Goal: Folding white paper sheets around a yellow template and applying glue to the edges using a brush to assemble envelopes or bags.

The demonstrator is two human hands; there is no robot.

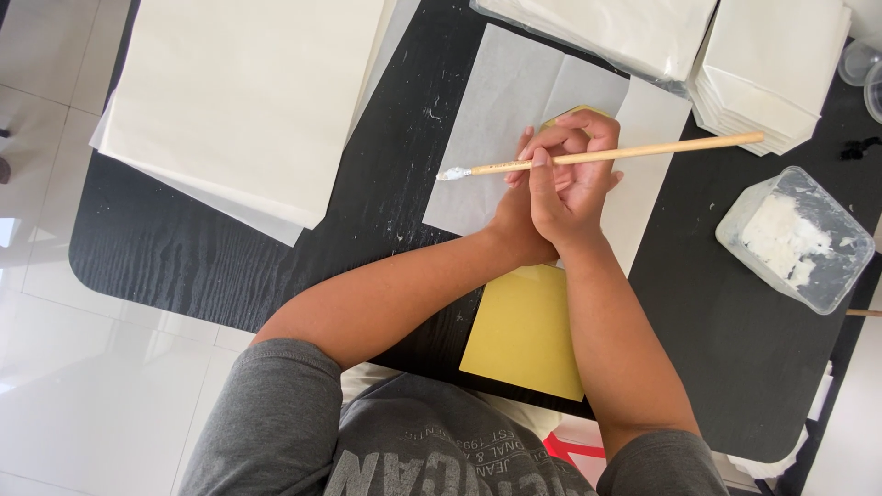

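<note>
Long wooden-handled brush (606,156), white paste on its tip, level above yellow square card (525,331) on black table (276,248)

Black wood-grain table (230,248), white smears near its middle. Landmark: the thin grey-white sheet (514,110) lying flat at centre. Left of it, a big stack of cream paper (248,92). Just below it, a yellow card (524,335). Right of it, a pile of folded white paper (772,69); lower right, a clear tub of white paste (795,239).
</note>
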